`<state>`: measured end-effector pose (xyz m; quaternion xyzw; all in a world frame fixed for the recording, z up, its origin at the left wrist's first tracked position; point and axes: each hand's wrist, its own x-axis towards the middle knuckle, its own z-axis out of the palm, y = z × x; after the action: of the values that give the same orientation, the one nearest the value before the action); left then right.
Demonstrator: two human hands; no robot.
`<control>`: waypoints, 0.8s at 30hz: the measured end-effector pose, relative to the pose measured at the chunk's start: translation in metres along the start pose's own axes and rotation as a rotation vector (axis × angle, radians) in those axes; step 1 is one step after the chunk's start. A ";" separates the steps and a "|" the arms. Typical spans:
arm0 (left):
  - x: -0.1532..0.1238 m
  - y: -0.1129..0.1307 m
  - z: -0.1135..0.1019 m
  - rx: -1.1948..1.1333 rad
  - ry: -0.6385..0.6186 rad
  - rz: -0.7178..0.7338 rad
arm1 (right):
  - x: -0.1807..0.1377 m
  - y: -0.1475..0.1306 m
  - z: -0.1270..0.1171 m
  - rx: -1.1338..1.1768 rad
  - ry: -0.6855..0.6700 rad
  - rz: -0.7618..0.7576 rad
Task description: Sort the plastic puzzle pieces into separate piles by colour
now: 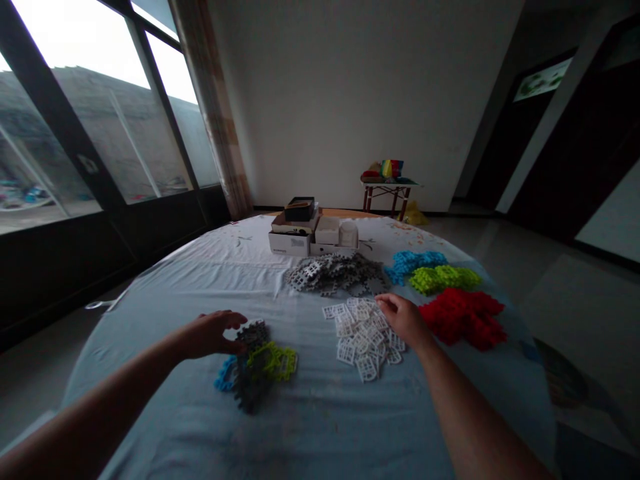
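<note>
My left hand (213, 335) curves its thumb and fingers around the far left edge of a small assembly of toothed plastic building tiles. The assembly has grey tiles (250, 383), a lime green tile (273, 360) with a pale frame at its right, and a blue tile (226, 375) at its left. My right hand (401, 319) is over the upper right edge of a pile of white window-like frames (367, 337). Its thumb and fingertips are pressed together; whatever they hold is too small to make out.
Behind the white pile lies a heap of grey tiles (340, 273). Blue tiles (417, 261), lime green tiles (445, 278) and red tiles (463, 317) are heaped on the right. Boxes (290, 243) stand at the back of the cloth-covered round table (320, 433).
</note>
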<state>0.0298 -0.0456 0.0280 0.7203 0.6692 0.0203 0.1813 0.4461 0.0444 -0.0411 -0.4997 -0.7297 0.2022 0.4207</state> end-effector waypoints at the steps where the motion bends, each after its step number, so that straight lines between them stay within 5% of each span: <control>1: 0.000 0.000 0.001 0.003 -0.010 -0.001 | 0.000 0.001 0.000 0.001 -0.002 -0.001; 6: 0.000 0.005 0.004 0.037 -0.009 0.011 | 0.000 0.002 0.001 -0.008 0.000 0.002; 10: 0.002 0.007 0.000 0.052 0.111 0.040 | -0.001 0.000 0.001 -0.003 -0.009 0.005; 14: 0.011 0.011 -0.012 -0.224 0.159 0.044 | -0.001 -0.002 0.000 -0.002 0.005 -0.001; 19: 0.047 0.034 -0.017 -0.598 0.112 -0.005 | -0.001 -0.006 -0.001 0.000 0.006 -0.010; 24: 0.103 0.064 -0.018 -0.673 0.182 -0.067 | -0.001 -0.012 -0.004 -0.016 0.011 0.001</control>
<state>0.0970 0.0559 0.0415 0.5931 0.6618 0.2979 0.3486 0.4433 0.0379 -0.0309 -0.5046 -0.7286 0.1940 0.4206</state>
